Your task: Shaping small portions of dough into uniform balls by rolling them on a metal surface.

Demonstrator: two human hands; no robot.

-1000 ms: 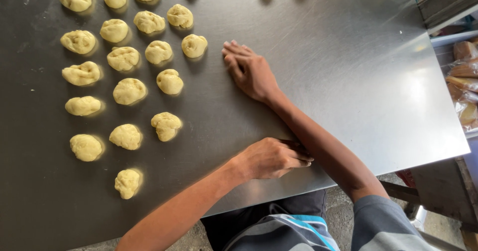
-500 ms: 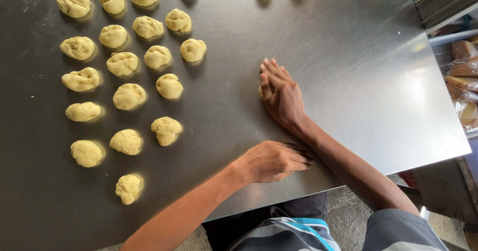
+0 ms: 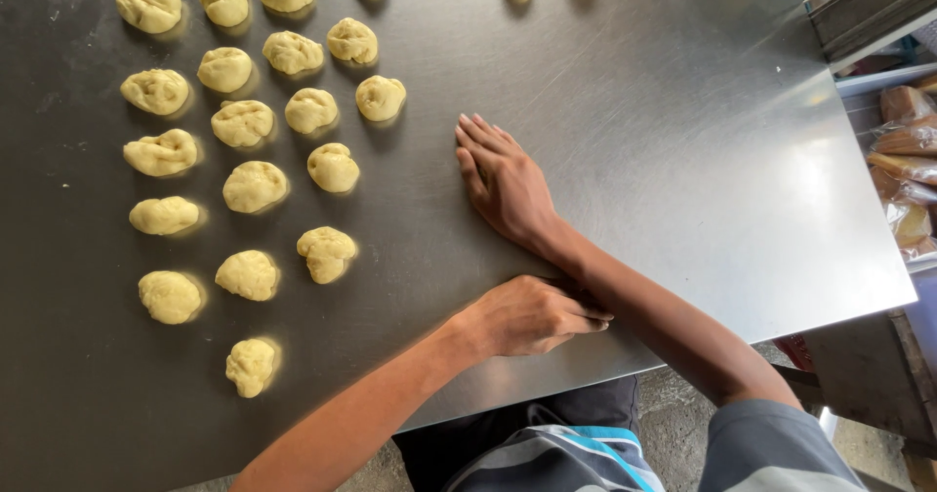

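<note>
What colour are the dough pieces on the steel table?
Pale yellow dough pieces, lumpy, on the grey steel table; head view shows them.

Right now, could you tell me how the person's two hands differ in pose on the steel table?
The right hand lies flat, palm down, fingers straight and pointing up the table; the left hand is curled, fingers tucked and pointing sideways. The right hand sits further in, nearer the dough pieces; the left hand is by the near edge, against the right forearm. Both are empty and rest on the table.

Dough pieces (image 3: 252, 187) lie in rows on the bench (image 3: 664, 111), left of the right hand (image 3: 508, 184); left hand (image 3: 532, 314) nearer the front edge.
</note>
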